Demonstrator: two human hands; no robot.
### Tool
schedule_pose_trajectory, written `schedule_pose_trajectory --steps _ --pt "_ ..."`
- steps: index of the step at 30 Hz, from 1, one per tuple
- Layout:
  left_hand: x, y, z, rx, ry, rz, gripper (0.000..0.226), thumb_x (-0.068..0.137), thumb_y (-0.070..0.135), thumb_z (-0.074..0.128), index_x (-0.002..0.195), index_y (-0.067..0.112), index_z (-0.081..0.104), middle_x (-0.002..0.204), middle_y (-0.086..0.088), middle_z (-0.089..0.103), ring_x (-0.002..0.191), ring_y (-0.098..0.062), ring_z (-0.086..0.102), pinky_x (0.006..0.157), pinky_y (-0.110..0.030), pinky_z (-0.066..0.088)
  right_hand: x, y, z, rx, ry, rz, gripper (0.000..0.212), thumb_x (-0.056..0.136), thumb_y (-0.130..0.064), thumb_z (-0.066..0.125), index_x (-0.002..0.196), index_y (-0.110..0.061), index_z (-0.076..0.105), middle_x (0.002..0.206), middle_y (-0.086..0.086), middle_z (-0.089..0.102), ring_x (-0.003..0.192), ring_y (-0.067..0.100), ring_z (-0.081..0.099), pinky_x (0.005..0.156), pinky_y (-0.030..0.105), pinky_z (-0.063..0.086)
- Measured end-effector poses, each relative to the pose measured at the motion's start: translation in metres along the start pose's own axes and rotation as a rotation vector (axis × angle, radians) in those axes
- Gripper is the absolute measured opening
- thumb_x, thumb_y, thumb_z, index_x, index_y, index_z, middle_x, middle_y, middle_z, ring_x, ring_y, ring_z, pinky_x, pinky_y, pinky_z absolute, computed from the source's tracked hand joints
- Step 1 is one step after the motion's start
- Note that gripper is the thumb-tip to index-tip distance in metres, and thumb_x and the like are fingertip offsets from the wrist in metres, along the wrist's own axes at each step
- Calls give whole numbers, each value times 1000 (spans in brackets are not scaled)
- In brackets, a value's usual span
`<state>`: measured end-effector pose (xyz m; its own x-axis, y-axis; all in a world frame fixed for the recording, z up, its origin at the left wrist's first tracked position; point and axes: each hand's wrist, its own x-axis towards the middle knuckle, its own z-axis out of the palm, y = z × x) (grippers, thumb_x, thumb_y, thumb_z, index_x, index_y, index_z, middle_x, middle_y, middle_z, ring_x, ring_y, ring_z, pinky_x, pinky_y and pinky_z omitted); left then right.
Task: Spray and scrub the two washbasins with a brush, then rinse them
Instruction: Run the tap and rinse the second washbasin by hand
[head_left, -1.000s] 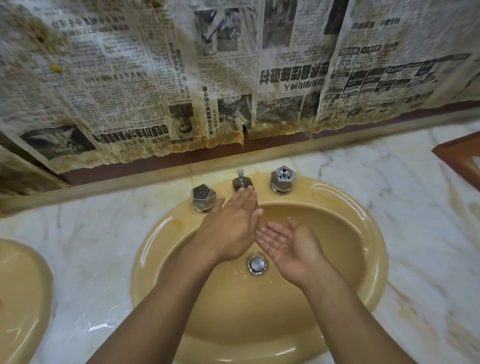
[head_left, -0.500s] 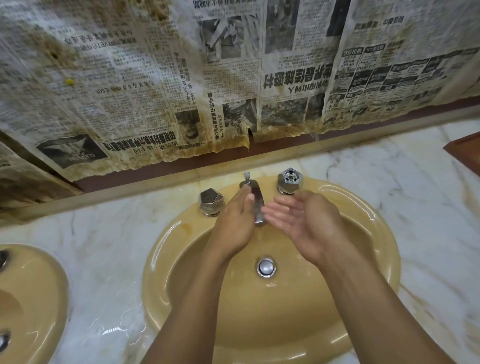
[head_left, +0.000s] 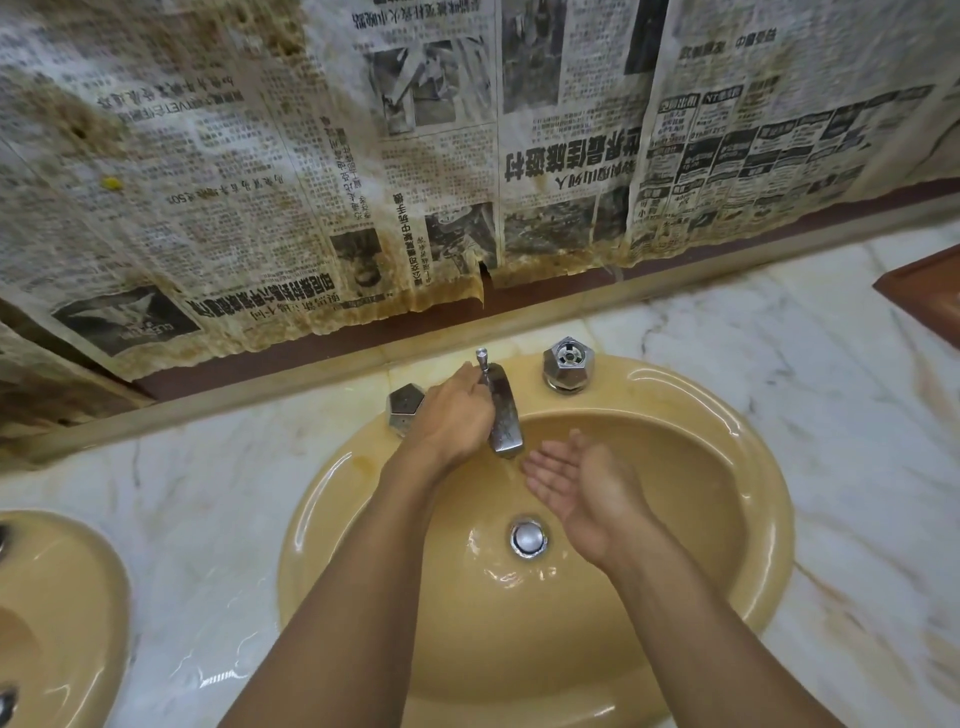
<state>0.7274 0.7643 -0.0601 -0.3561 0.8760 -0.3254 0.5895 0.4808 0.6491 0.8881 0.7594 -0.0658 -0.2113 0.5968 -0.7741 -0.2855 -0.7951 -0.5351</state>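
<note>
step: rinse, by my read. No brush or spray bottle in view, water is running, both hands bare.
left hand (head_left: 457, 410): on the tap (head_left: 505, 418), fingers curled onto its left side and back near the base; looks like a hold or a rub. Thumb hidden.
right hand (head_left: 587, 488): palm up, fingers straight and together, slightly cupped, holding nothing. Fingertips just under the tap mouth, catching the thin stream.
washbasin (head_left: 753, 467): mustard-yellow oval bowl sunk in the marble tabletop (head_left: 208, 493), centre of view, under both forearms. Glossy and wet. Faint brown stain on the left rim.
water (head_left: 501, 574): shallow ripples around the drain plug (head_left: 528, 538); plug looks down, but I can't tell if it seals.
knobs: left knob (head_left: 406, 415) touching or just beside the left hand; right knob (head_left: 568, 362) apart from both hands.
second washbasin (head_left: 62, 597): same colour, at the left edge, only partly in view, well apart from the hands. Can't tell if it is rinsed.
next move, judged: carry the cupped water over the bowl wall and rim, so keep the palm level until it gets there. The other bowl likely needs its turn.
risk: splash onto the tabletop, already wet in front.
backdrop: stained newspaper (head_left: 260, 182) covers the wall above.
</note>
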Motion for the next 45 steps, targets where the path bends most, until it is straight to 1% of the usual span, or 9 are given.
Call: schedule_pose_trajectory --steps 4,8,13,19,25,32,35,38,45 --pt "-29 13 4 56 -47 68 50 105 26 26 148 19 50 163 -4 38 148 -29 37 120 -41 30 7 7 4 130 -72 162 48 110 -31 39 116 12 58 111 30 65 99 41 68 87 47 56" --pt "-41 11 24 -245 91 8 46 109 19 32 153 15 47 161 -1 43 148 -17 37 115 -23 26 -2 3 -3 84 -22 157 42 107 -23 40 105 10 66 88 24 73 84 36 71 73 43 58" --pt "-30 6 34 -515 163 -31 48 110 27 34 156 19 44 160 6 42 149 -11 36 126 -37 24 -26 -35 -3 68 -131 -19 42 107 -23 38 109 10 65 95 25 75 84 33 76 74 38 63" --pt "27 -9 27 -577 198 -165 53 105 48 36 73 18 66 78 -2 71 77 -24 62 84 -50 52 -39 -57 35 -146 -176 -179 41 109 -28 44 126 7 56 122 22 65 117 31 64 106 41 51" --pt "27 -8 32 -553 175 -193 64 106 57 30 95 13 74 95 -8 77 97 -31 70 96 -43 50 -8 -23 -3 5 60 -35 37 108 -25 37 107 4 61 107 24 67 90 32 68 82 37 56" --pt "8 -23 41 -765 131 -140 51 92 80 27 95 60 74 116 20 73 123 -10 61 115 -40 39 21 19 12 267 -41 326 42 109 -26 36 118 8 59 101 26 68 87 36 68 62 41 63" --pt "14 -30 37 -830 110 -116 90 82 93 21 141 36 59 149 8 57 140 -11 47 125 -43 26 17 9 9 226 -16 238 38 107 -21 38 103 5 65 71 16 65 67 27 61 59 37 54" --pt "26 -27 29 -818 96 -89 96 88 87 15 143 22 60 139 4 64 136 -12 53 119 -37 32 1 -18 4 144 0 87 39 105 -20 37 97 4 68 67 14 68 58 23 64 52 31 56" --pt "46 -12 25 -784 92 -71 79 105 66 13 114 20 77 94 -1 79 90 -11 75 83 -30 58 -33 -62 58 -210 -232 -109 29 107 -25 48 107 0 63 117 31 64 112 38 66 98 40 57"
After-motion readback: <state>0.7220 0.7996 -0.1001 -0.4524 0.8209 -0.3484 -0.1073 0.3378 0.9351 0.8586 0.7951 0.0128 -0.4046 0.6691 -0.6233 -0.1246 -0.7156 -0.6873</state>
